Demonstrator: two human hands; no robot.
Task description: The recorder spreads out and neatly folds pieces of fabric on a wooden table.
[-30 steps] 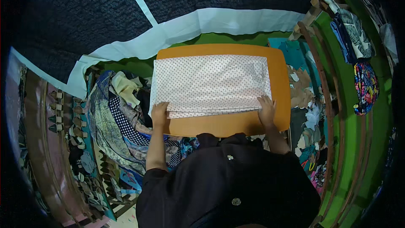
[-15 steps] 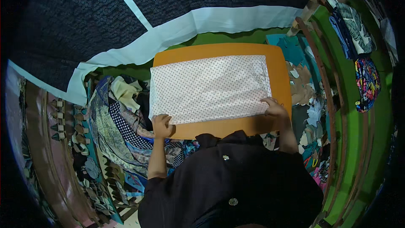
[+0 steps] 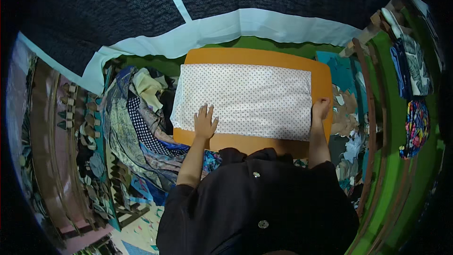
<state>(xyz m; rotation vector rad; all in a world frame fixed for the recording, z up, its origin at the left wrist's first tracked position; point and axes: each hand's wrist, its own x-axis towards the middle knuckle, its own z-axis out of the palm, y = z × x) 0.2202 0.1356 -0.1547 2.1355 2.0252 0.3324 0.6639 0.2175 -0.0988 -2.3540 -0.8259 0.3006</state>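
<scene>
A white cloth with small dark dots (image 3: 250,99) lies spread flat on an orange table (image 3: 255,55). My left hand (image 3: 205,123) rests palm down near its left front corner, fingers stretched out and apart. Just past the cloth's right edge, my right hand (image 3: 321,109) is over the bare orange strip of the table. Its fingers are curled in, and I cannot make out whether they pinch anything. Slight wrinkles run across the cloth, mostly toward its right part.
Patterned fabrics (image 3: 141,146) are heaped left of the table, with a cream cloth (image 3: 148,87) on top. Scraps (image 3: 347,113) lie to the right beside a wooden rail (image 3: 368,104). A dark curtain with a white border (image 3: 264,21) hangs at the far side.
My left hand has moved from the cloth's near left corner inward onto it, fingers now spread. My right hand has left the near right corner for the right side. The whole view has turned slightly.
</scene>
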